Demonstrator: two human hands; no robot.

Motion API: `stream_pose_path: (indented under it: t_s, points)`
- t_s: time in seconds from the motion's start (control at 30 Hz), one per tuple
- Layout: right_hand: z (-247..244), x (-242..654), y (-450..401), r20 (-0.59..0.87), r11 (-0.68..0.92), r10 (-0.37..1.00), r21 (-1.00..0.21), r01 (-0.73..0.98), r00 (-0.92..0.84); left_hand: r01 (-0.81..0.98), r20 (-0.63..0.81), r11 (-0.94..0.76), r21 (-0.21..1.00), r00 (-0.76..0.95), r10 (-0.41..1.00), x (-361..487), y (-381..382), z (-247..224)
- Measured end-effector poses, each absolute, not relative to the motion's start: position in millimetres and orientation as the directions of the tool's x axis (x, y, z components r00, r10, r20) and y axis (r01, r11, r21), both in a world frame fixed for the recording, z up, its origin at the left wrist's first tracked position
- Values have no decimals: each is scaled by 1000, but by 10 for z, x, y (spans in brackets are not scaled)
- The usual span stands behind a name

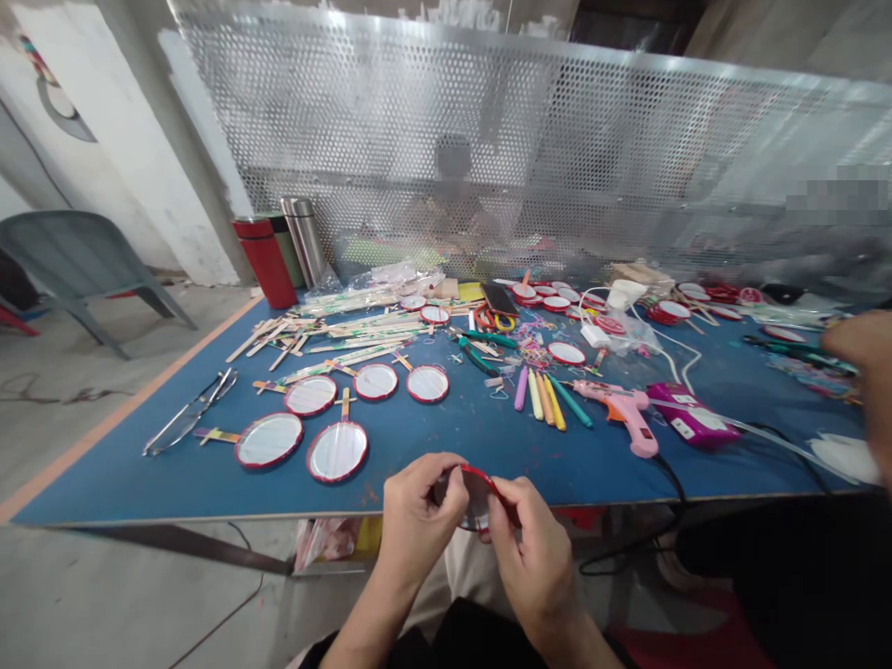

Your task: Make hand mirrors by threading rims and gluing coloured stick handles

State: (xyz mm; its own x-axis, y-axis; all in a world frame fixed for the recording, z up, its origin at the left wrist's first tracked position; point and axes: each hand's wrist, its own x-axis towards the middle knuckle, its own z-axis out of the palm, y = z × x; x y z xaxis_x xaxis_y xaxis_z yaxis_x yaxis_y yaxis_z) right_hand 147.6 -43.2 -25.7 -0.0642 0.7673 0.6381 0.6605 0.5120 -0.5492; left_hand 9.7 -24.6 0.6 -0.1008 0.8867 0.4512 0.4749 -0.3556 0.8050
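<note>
Where the red-rimmed disc (478, 506) is held: just off the near edge of the desk (446, 423), above the lap, between the left hand (422, 502) and the right hand (533, 539).
Left fingers: curled almost closed, the thumb bent over the disc's rim, pinching it.
Right fingers: nearly together on the opposite rim, gripping it with the thumb forward.
Reason for the grip: probably to steady the disc from two sides, with both thumbs free to press along its edge.
Disc: round and thin, its glossy red band circling a dull, greyish face; much of it is hidden by the hands.
Handled paddles: five lie left of centre, one being the nearest paddle (337, 452); pale shiny faces, red rims, flat wooden handles with crosspieces. They seem spread so that none overlaps another's face.
Craft sticks (362, 325): flat, pale wood, heaped loosely behind the paddles, some marked green.
Glue gun (623, 409): pink plastic, lying on its side beside a shiny purple box (693, 415), likely within reach of the right hand.
Crayon-like sticks (550, 401): smooth, purple through teal, fanned side by side, perhaps for easy picking.
Rubber bands (535, 348): thin, multicoloured, tangled near green-handled pliers (478, 356).
</note>
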Motion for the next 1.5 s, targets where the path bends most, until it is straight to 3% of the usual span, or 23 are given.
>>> stream_pose_path:
  t_s: [0.6, 0.9, 1.1, 1.27, 1.5]
  points:
    - [-265, 1449, -440, 598, 489, 800, -600, 633, -50, 424, 389, -324, 846, -73, 918, 39, -219, 36]
    - [-314, 1404, -455, 492, 423, 870, -734, 532, -12, 440, 324, -247, 864, -109, 940, 13, -193, -16]
    - [-144, 1416, -372, 318, 283, 943, -923, 262, 101, 232, 252, -233, 944, -57, 966, -41, -194, -27]
    - [-21, 1416, -247, 222, 221, 950, -975, 30, 219, 450, 345, -362, 817, 122, 931, -46, -268, -63]
    - [-9, 1387, -220, 186, 192, 951, -981, 2, 248, 578, 364, -363, 731, 118, 924, -5, -250, -112]
